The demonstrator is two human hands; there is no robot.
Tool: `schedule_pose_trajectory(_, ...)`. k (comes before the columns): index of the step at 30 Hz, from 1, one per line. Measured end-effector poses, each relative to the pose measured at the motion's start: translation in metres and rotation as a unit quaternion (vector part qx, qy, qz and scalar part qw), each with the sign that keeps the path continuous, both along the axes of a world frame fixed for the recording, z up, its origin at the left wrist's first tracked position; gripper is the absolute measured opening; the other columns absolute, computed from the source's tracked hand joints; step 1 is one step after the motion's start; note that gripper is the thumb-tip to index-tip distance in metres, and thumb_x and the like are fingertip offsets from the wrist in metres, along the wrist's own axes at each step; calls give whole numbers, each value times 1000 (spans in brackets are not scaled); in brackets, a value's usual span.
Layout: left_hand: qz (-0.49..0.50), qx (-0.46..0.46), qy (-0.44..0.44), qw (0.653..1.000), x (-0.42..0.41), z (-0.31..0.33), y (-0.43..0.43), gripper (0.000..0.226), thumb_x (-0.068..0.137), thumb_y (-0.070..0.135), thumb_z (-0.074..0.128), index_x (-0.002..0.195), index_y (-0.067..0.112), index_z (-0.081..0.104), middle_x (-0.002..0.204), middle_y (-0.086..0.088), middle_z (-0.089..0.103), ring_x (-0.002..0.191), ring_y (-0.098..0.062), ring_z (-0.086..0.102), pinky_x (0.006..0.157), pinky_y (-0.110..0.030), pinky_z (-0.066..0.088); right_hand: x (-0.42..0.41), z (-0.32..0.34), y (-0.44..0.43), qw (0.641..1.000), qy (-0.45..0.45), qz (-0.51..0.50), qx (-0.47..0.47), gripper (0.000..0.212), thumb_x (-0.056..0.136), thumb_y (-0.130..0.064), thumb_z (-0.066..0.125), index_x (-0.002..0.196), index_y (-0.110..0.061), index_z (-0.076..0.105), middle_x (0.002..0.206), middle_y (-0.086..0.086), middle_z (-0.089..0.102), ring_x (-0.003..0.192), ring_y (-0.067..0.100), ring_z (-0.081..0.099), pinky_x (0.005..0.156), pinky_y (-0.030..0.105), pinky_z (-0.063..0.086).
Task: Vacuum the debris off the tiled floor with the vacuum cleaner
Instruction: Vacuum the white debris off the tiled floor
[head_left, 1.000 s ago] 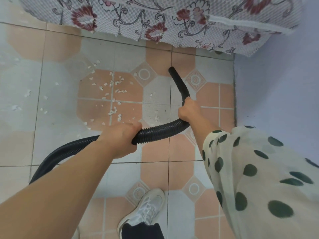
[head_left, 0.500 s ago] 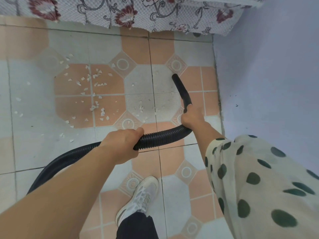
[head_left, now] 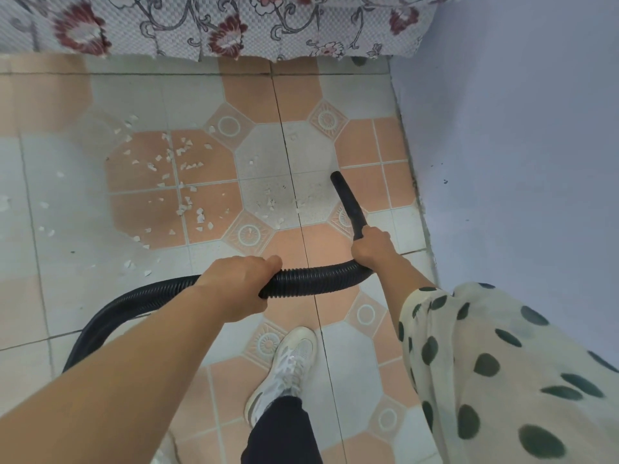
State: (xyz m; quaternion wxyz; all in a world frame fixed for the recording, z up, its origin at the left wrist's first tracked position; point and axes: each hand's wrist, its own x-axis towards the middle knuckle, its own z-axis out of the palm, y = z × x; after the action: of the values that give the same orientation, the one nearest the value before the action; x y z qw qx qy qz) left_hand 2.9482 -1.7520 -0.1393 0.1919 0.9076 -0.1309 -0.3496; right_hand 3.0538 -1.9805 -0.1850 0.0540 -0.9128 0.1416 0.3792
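Observation:
A black ribbed vacuum hose [head_left: 311, 282] curves across the floor from the lower left. My left hand [head_left: 239, 285] grips its middle from above. My right hand [head_left: 370, 247] grips the smooth black nozzle tube [head_left: 346, 204] at its base; the tube's tip points up and left over a grey tile. White debris flakes [head_left: 182, 182] lie scattered over the orange and pale tiled floor [head_left: 358, 145], to the left of the nozzle tip. A few flakes [head_left: 269, 203] sit close to the tip. The vacuum cleaner's body is out of view.
A floral bedspread [head_left: 214, 25] hangs along the far edge of the floor. A pale blue wall [head_left: 519, 145] bounds the right side. My white sneaker [head_left: 288, 366] stands on the tiles below the hose. A dotted sleeve [head_left: 485, 363] covers my right arm.
The view has shifted back from the bedspread. The nozzle tip has pulled nearer to me, from the tiles close to the bed to the grey tile. Both hands keep their grip on the hose.

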Motion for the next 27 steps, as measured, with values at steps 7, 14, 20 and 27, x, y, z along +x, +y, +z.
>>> schedule_pose_trajectory(7,-28,21,-1,999,-18,11,-10,28,85,19,54,94,27,29,82,5,48,72,-18,51,55,-26,35,-30,2,-15,1000,-6,-23,15,37,99,-17,44,133,-3,45,130,17,47,81,24,45,73,33,41)
schedule_pose_trajectory(14,-7,33,15,999,-23,7,-40,29,85,19,55,93,27,28,81,4,48,72,-19,52,53,-27,33,-23,0,-36,999,1,29,17,40,98,-13,42,137,-3,41,135,20,40,89,25,40,75,32,37)
schedule_pose_trajectory(20,63,38,8,997,-3,-3,-66,29,84,18,56,94,25,30,72,7,41,68,-18,49,49,-26,30,28,-8,-42,997,-10,78,11,45,96,-12,47,140,-4,39,136,20,38,89,26,43,74,34,39)
schedule_pose_trajectory(27,147,33,4,989,24,-25,-73,28,83,17,58,96,24,34,76,3,47,70,-20,52,52,-28,36,90,-24,-25,991,-28,132,18,39,94,-10,49,132,0,44,116,15,53,90,26,48,71,31,39)
